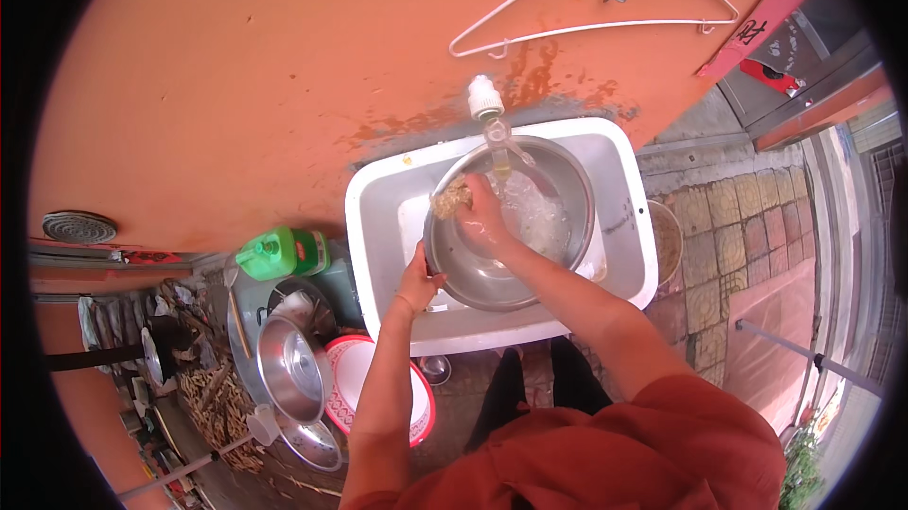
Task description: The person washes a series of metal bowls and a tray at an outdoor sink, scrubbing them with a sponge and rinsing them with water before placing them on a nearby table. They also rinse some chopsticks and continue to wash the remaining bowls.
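A wide stainless steel basin [461, 270] sits in a white sink [624, 155], tilted slightly, with churning, bubbly water [539, 216] in it. My left hand [420, 283] grips the basin's near left rim, thumb on the inside. Inside the basin, my right hand [484, 218] holds a tan, fibrous scrubber [448, 199] against the upper left wall. Its fingertips are partly hidden behind the scrubber. Just above the far rim juts a tap [496, 131] with a white fitting, its spout over the water.
Left of the sink stand a green plastic jug [273, 255], another steel basin [294, 368] and a red-rimmed white basin [424, 404]. A white hanger [596, 26] hangs on the orange wall [213, 99]. A round container [667, 244] stands right of the sink on paving.
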Demonstrator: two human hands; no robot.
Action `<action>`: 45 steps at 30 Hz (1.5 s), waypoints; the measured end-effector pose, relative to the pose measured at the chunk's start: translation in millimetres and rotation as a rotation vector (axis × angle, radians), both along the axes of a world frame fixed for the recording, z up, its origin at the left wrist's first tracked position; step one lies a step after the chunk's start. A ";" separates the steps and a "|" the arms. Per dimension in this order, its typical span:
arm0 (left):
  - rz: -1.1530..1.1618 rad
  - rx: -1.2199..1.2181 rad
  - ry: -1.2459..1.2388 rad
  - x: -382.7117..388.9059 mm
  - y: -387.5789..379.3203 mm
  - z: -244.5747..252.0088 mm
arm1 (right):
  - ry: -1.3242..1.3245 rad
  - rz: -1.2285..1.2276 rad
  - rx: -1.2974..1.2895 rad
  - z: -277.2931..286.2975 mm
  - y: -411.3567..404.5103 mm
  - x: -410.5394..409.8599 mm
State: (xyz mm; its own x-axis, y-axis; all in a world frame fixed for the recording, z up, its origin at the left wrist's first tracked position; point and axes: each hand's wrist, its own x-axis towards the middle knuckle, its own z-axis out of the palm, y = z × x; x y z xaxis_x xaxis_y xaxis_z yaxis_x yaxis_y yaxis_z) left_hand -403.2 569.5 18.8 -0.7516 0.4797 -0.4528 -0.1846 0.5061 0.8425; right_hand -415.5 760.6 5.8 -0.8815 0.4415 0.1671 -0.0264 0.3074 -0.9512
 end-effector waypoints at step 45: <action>0.888 1.117 -0.391 10.3 189.5 39.6 | -0.152 0.261 -1.558 53.2 58.7 -0.3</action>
State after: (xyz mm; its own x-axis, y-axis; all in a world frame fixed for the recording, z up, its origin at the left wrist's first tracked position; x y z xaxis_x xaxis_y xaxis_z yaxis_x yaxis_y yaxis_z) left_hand -392.9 759.0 58.4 -0.8988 0.1674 -0.4052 -0.3817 -0.7535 0.5353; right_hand -415.8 819.3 59.0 -0.9230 -0.0706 -0.3784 0.2002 -0.9276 -0.3154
